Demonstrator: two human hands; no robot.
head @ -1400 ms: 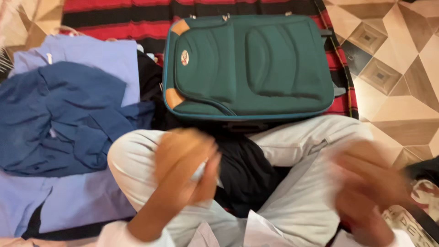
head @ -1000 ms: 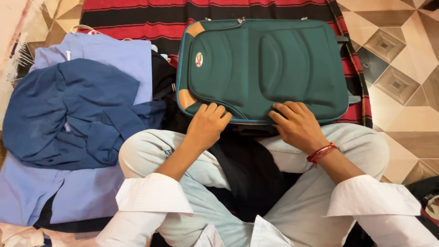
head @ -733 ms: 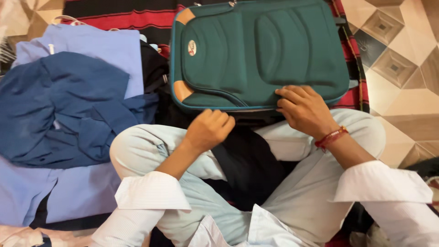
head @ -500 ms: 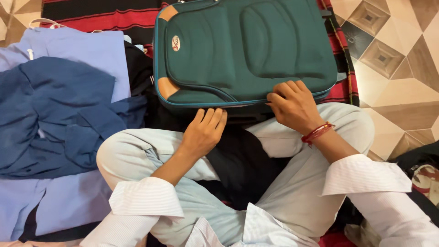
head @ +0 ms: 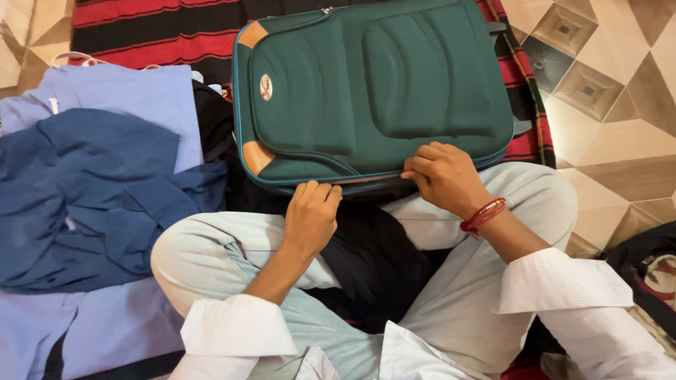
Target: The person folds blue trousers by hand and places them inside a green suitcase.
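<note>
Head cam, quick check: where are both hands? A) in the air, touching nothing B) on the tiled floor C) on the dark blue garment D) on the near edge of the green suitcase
D: the left hand and right hand both rest on the near edge of the green suitcase, fingers curled at its rim; the dark blue garment lies untouched off to the left.

A striped rug (head: 162,28) on tiled floor (head: 620,105) bears a green suitcase (head: 373,84) and blue clothes (head: 91,190).
</note>
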